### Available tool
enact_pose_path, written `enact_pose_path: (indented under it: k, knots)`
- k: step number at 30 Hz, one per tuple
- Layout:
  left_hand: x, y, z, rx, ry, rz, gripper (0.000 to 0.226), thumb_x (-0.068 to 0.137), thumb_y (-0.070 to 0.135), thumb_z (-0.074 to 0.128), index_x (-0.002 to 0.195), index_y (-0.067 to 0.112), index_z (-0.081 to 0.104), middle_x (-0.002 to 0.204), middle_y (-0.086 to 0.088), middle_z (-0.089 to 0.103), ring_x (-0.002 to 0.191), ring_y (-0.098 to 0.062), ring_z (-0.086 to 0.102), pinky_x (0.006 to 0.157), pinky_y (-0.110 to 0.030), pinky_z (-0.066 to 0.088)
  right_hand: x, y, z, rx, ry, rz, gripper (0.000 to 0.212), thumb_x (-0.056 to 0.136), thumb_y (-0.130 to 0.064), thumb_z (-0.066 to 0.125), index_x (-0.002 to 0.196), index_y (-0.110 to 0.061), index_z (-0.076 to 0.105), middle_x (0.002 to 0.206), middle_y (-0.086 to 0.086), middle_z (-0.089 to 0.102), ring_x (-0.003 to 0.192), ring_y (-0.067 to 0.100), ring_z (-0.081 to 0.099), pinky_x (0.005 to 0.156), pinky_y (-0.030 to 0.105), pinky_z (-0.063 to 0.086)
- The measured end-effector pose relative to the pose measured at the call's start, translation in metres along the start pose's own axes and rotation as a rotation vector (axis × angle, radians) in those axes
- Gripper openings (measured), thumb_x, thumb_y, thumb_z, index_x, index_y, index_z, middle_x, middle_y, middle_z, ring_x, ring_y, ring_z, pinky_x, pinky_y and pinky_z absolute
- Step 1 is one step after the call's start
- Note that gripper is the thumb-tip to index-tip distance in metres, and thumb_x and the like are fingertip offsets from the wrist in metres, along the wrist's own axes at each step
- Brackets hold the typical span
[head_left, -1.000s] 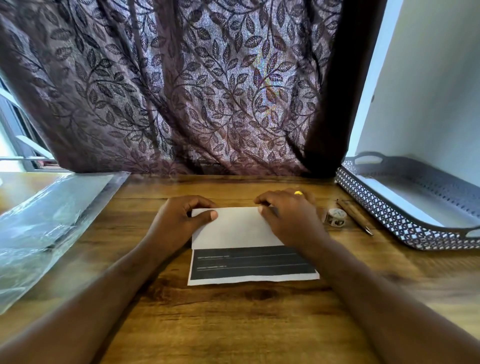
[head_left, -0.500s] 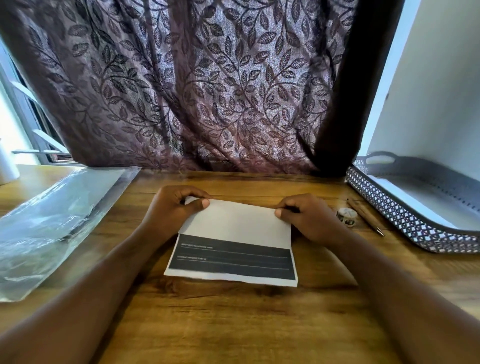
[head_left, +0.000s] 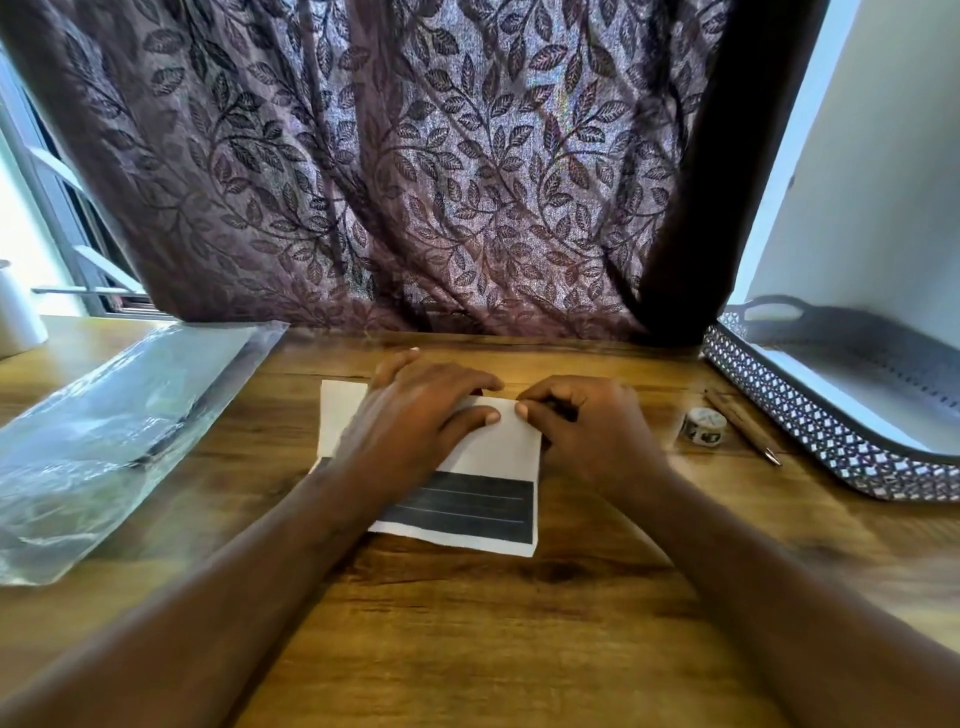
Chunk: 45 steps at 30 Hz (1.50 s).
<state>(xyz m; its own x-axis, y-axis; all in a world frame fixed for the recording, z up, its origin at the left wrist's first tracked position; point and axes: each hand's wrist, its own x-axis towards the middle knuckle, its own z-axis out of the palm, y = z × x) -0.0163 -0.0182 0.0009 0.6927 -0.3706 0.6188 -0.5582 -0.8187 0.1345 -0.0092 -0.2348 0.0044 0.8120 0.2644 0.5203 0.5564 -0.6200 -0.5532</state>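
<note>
White paper (head_left: 501, 447), folded, lies central on the surface (head_left: 467, 623). Left hand (head_left: 415, 410) presses it with flat fingers; right hand (head_left: 587, 423), at its 3 o'clock, pinches the fold. Likely step: creasing. Next: a firm, even stroke along the fold.

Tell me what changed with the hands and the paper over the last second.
The left hand slid right from the top left corner of the folded paper and now presses flat across its upper fold, thumb near the right hand. That corner is now bare. The right hand moved little and still pinches the top edge. The tape roll, pencil, tray and plastic sleeve stayed put.
</note>
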Motion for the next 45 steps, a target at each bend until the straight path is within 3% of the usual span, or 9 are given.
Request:
enact_pose_path:
  k: [5, 13, 17, 21, 29, 33, 37, 41, 45]
  knots:
    - [0.000, -0.009, 0.000, 0.005, 0.055, 0.026, 0.019, 0.095, 0.039, 0.055, 0.101, 0.031, 0.071, 0.101, 0.016, 0.073, 0.093, -0.005, 0.064, 0.097, -0.036, 0.035, 0.001, 0.005, -0.001, -0.017, -0.003, -0.046, 0.009, 0.092, -0.017, 0.072, 0.099, -0.018, 0.078, 0.089, -0.012, 0.073, 0.081, -0.002, 0.065, 0.068, 0.012, 0.051]
    - [-0.004, -0.042, -0.011, -0.068, 0.102, -0.318, 0.014, 0.091, 0.043, 0.064, 0.092, 0.033, 0.075, 0.089, 0.018, 0.074, 0.080, -0.005, 0.066, 0.091, -0.041, 0.049, 0.005, 0.037, -0.016, 0.072, 0.066, 0.167, 0.006, 0.093, -0.021, 0.071, 0.095, -0.020, 0.076, 0.081, -0.018, 0.069, 0.070, -0.005, 0.063, 0.059, 0.008, 0.045]
    - [-0.005, -0.048, -0.012, -0.222, 0.132, -0.536, 0.006, 0.090, 0.032, 0.071, 0.086, 0.028, 0.073, 0.085, 0.014, 0.071, 0.080, -0.011, 0.065, 0.077, -0.038, 0.051, 0.007, 0.042, -0.016, 0.156, 0.096, 0.251, 0.008, 0.094, -0.023, 0.069, 0.096, -0.019, 0.076, 0.084, -0.008, 0.075, 0.073, 0.009, 0.071, 0.065, 0.029, 0.060]
    - [-0.004, -0.048, -0.012, -0.478, 0.141, -0.642, 0.015, 0.092, 0.022, 0.070, 0.082, 0.032, 0.072, 0.089, 0.008, 0.074, 0.085, -0.019, 0.071, 0.081, -0.046, 0.059, 0.008, 0.046, -0.014, 0.236, 0.111, 0.310, 0.008, 0.094, -0.023, 0.069, 0.096, -0.020, 0.075, 0.089, -0.004, 0.076, 0.081, 0.017, 0.073, 0.075, 0.046, 0.063]
    - [-0.003, -0.031, -0.015, -1.129, 0.041, -0.812, 0.022, 0.099, 0.027, 0.057, 0.111, 0.013, 0.069, 0.103, -0.011, 0.076, 0.092, -0.026, 0.072, 0.080, -0.041, 0.058, 0.007, 0.045, -0.018, 0.327, 0.185, 0.362, 0.007, 0.094, -0.019, 0.069, 0.093, -0.020, 0.076, 0.088, -0.004, 0.077, 0.084, 0.017, 0.074, 0.080, 0.048, 0.062]
    - [-0.005, -0.032, -0.012, -1.175, -0.107, -0.756, 0.030, 0.098, 0.015, 0.056, 0.127, 0.010, 0.062, 0.115, -0.012, 0.074, 0.103, -0.029, 0.071, 0.090, -0.043, 0.056, 0.007, 0.042, -0.022, 0.393, 0.218, 0.388, 0.012, 0.096, -0.018, 0.066, 0.087, -0.021, 0.074, 0.084, -0.004, 0.078, 0.077, 0.015, 0.075, 0.071, 0.043, 0.063]
    - [-0.005, -0.030, -0.011, -1.190, -0.087, -0.792, 0.027, 0.098, 0.007, 0.055, 0.124, 0.005, 0.063, 0.113, -0.016, 0.074, 0.092, -0.026, 0.074, 0.080, -0.036, 0.062, 0.004, 0.038, -0.024, 0.490, 0.215, 0.415, 0.016, 0.099, -0.018, 0.062, 0.089, -0.017, 0.074, 0.084, -0.002, 0.078, 0.076, 0.016, 0.075, 0.067, 0.037, 0.061]
    - [-0.003, -0.032, -0.016, -1.356, 0.007, -0.878, 0.026, 0.101, 0.007, 0.050, 0.123, 0.006, 0.064, 0.113, -0.016, 0.074, 0.093, -0.026, 0.073, 0.082, -0.037, 0.061, 0.005, 0.040, -0.023, 0.734, 0.092, 0.475, 0.025, 0.103, -0.009, 0.050, 0.108, -0.019, 0.072, 0.099, 0.006, 0.079, 0.086, 0.023, 0.075, 0.073, 0.041, 0.057]
    - [-0.001, -0.026, -0.022, -1.518, 0.087, -0.940, 0.023, 0.102, 0.006, 0.045, 0.114, 0.004, 0.065, 0.102, -0.014, 0.076, 0.082, -0.024, 0.074, 0.068, -0.036, 0.064, 0.006, 0.036, -0.024, 0.864, -0.124, 0.387, 0.054, 0.086, 0.007, 0.065, 0.130, -0.023, 0.056, 0.118, 0.006, 0.074, 0.106, 0.027, 0.072, 0.084, 0.052, 0.061]
